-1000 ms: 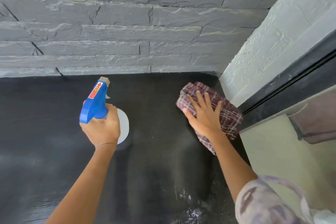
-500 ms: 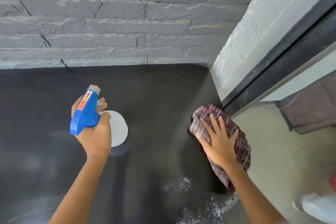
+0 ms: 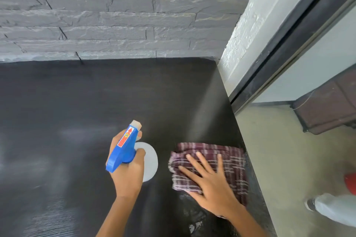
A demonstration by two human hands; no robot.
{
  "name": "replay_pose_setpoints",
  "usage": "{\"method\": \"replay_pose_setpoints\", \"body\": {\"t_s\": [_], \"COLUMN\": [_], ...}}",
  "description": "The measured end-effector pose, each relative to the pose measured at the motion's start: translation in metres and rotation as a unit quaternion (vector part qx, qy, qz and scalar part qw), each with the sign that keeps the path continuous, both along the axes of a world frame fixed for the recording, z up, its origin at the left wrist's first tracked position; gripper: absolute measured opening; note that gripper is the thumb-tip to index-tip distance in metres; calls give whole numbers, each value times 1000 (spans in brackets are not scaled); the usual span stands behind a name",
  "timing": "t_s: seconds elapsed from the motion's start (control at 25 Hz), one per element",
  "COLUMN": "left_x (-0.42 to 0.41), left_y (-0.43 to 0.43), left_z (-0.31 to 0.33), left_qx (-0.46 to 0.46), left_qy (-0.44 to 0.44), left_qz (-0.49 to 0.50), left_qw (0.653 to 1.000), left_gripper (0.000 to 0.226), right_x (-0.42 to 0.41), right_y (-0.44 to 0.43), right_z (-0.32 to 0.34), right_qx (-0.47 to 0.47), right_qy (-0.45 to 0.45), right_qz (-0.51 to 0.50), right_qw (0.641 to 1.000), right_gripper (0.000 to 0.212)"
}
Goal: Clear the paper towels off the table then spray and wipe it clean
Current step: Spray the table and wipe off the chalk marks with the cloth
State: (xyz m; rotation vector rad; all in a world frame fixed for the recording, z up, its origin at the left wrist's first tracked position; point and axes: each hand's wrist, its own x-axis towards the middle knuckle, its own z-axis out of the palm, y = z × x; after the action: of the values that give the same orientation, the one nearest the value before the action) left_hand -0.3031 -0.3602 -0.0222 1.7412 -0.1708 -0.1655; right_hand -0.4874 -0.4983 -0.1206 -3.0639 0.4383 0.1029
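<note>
- Since half a second ago, the checked cloth (image 3: pixel 210 163) has been drawn away from the right edge and toward the spray bottle, and the bottle has been brought nearer to it.
- The cloth is pressed flat on the dark worktop (image 3: pixel 81 102) near its right edge, under the right hand (image 3: pixel 210 184), whose fingers are spread open on top rather than closed around it.
- A wet, streaked patch is seen on the worktop just in front of the cloth.
- The blue-headed spray bottle (image 3: pixel 125 148) is held just left of the cloth; the grip of the left hand (image 3: pixel 129 173) is clamped around its neck, nozzle pointed away toward the wall.
- The bottle's white body is seen from above below the hand.
- A grey stone wall (image 3: pixel 115 15) is met by the worktop's far edge.
- Pale floor (image 3: pixel 285 159) is seen to the right of the worktop.
</note>
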Motion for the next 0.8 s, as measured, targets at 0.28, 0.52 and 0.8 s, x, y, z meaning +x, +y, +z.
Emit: {"method": "replay_pose_setpoints", "body": {"t_s": [0.28, 0.52, 0.8], "left_x": [-25, -31, -31], "left_y": [24, 28, 31], "left_z": [-12, -17, -7], "left_qx": [52, 68, 72], "left_qy": [-1, 14, 88], "left_qz": [-17, -29, -83], "left_qw": [999, 997, 990], "left_gripper": [42, 45, 38], "right_x": [52, 28, -77], "right_y": [-69, 33, 1], "right_z": [15, 7, 15], "right_qx": [18, 31, -15], "right_qy": [45, -18, -7], "right_qz": [-270, -31, -143], "right_qw": [962, 999, 990], "right_gripper": [59, 55, 56]}}
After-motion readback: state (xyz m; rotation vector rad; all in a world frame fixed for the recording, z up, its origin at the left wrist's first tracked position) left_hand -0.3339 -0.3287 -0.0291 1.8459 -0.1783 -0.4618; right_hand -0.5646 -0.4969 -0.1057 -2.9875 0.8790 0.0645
